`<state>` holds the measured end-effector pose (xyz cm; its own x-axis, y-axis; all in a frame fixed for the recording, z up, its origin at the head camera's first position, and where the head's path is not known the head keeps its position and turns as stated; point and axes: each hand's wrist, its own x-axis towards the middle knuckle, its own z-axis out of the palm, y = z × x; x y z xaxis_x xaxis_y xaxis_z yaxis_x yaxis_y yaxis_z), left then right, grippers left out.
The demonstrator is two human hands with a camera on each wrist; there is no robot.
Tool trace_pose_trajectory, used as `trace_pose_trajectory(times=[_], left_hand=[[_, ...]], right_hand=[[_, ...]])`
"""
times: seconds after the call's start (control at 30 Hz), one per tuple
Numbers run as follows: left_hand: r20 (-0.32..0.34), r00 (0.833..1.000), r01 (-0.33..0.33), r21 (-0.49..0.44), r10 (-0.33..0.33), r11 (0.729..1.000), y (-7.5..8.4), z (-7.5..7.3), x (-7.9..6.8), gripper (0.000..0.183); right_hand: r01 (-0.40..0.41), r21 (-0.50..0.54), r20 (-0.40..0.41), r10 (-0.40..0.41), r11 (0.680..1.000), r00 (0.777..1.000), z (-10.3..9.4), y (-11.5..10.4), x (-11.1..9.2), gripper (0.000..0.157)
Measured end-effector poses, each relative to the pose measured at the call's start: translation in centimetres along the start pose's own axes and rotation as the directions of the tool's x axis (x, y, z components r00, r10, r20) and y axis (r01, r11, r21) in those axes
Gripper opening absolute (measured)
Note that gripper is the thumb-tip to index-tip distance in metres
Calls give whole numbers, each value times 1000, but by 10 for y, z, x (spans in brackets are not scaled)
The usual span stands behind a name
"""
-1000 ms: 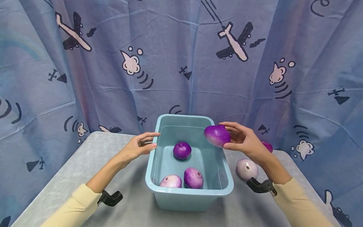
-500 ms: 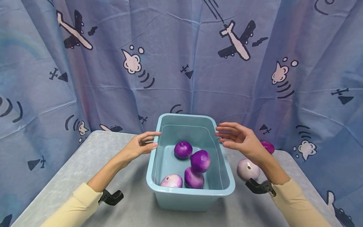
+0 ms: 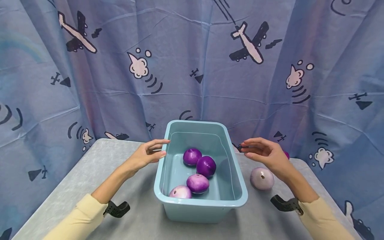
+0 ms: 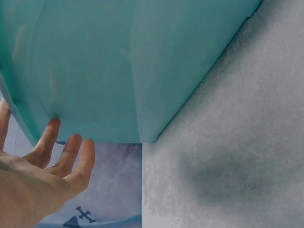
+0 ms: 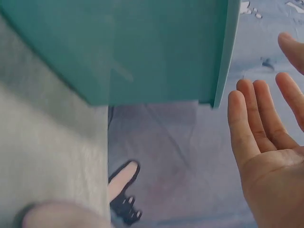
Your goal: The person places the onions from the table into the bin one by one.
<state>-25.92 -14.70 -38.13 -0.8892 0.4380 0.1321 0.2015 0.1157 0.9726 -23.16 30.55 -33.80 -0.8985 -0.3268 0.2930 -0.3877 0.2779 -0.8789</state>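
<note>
A light blue plastic bin (image 3: 201, 202) stands on the table with several purple onions inside. Two deep-purple onions (image 3: 206, 166) lie toward its middle, a paler one (image 3: 198, 183) in front of them, and a whitish-pink onion (image 3: 180, 192) by the front left wall. My left hand (image 3: 147, 155) rests its fingertips at the bin's left rim; in the left wrist view its relaxed fingers (image 4: 85, 161) lie against the outer wall. Off the right rim, my right hand (image 3: 267, 154) hangs empty, fingers loosely bent, also seen palm-up in the right wrist view.
A pale onion (image 3: 262, 178) sits on the grey table (image 3: 120, 151) to the right of the bin. Behind my right hand, a magenta onion (image 3: 287, 154) shows only a sliver. A blue curtain (image 3: 168, 66) with airplane prints hangs behind the table.
My right hand has let go of a purple onion, which dropped into the bin and shifted the onions there. The hand then moved right, away from the rim. The left hand stays put.
</note>
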Motion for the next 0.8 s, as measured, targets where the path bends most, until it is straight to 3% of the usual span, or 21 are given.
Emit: trace_pose_trajectory(times=[0.43, 0.8], left_hand=[[-1, 1000, 9, 12, -9, 1000, 0, 0, 0, 54], [-3, 1000, 9, 5, -9, 1000, 1, 1, -1, 54]], right_hand=[[-53, -61, -51, 50, 997, 997, -34, 34, -33, 37], [-89, -77, -71, 84, 993, 994, -48, 61, -53, 42]])
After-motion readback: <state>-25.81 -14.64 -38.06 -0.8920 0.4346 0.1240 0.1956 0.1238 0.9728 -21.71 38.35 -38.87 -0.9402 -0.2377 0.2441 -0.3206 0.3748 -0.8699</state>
